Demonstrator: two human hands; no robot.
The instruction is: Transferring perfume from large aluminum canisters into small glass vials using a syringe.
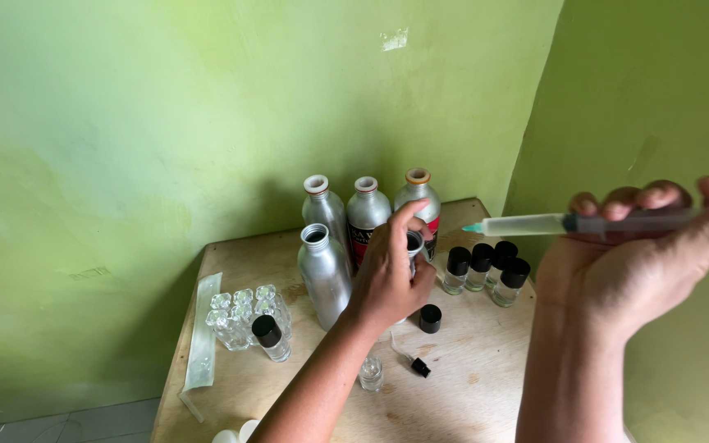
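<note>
Left hand [387, 275] fingers wrapped round small open vial [414, 243] above bench [469, 369]. Right hand [633, 262] fingers gripping syringe [535, 223], long axis horizontal, green tip pointing left toward vial, just right of it.

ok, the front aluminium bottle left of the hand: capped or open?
Open: the front aluminium bottle stands upright, its dark round mouth bare, no cap on it.

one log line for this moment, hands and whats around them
left hand: grips small open bottle | right hand: holds syringe, tip toward bottle | nearby: metal bottles, capped vials, loose black cap | surface: wooden table
</note>
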